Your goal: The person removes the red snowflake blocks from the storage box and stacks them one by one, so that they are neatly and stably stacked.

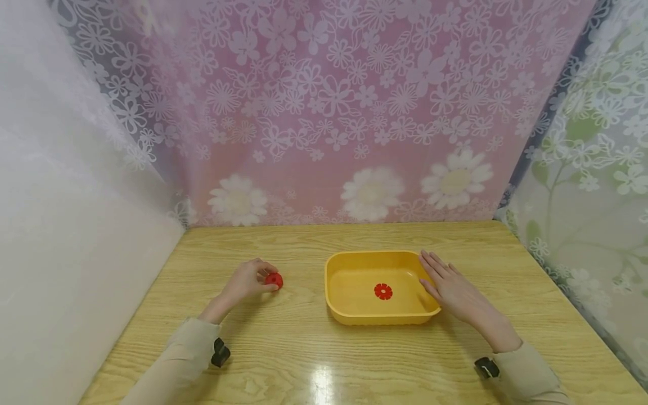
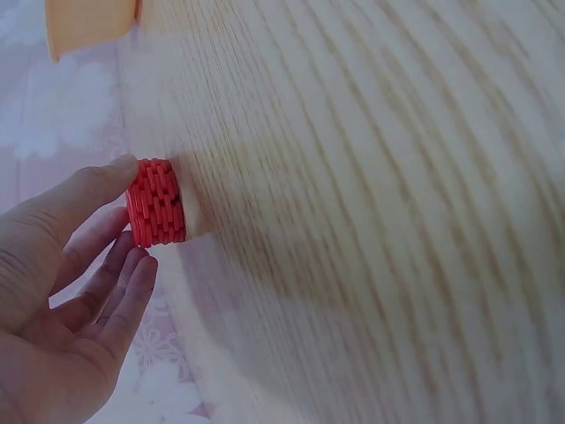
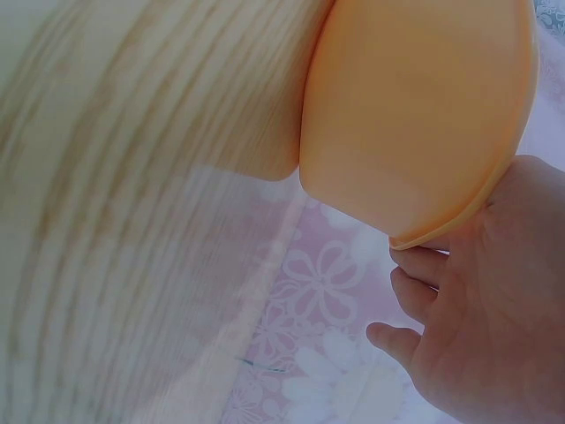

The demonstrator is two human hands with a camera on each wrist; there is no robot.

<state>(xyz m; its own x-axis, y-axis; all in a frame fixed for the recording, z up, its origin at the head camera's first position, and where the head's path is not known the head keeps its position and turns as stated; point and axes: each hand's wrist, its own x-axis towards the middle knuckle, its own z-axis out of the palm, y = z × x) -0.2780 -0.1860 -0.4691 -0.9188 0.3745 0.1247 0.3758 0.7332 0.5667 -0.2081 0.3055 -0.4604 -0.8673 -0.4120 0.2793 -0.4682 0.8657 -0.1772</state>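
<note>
A small red ridged disc (image 1: 274,279) lies on the wooden table (image 1: 304,349), left of a yellow plastic tray (image 1: 330,281). My left hand (image 1: 255,277) has its fingers curled round the disc. In the left wrist view the thumb and fingertips of that left hand (image 2: 122,219) pinch the red disc (image 2: 157,203) at its edges. A red flower-shaped piece (image 1: 383,291) lies on the tray's floor. My right hand (image 1: 439,275) rests with straight fingers along the tray's right rim. Seen from the right wrist, this right hand (image 3: 481,309) touches the tray (image 3: 415,106) at its lip.
Floral curtains close off the back (image 1: 354,112) and the right side (image 1: 587,197), and a pale wall (image 1: 61,225) stands on the left. The tabletop runs bare in front of the tray down to its near edge.
</note>
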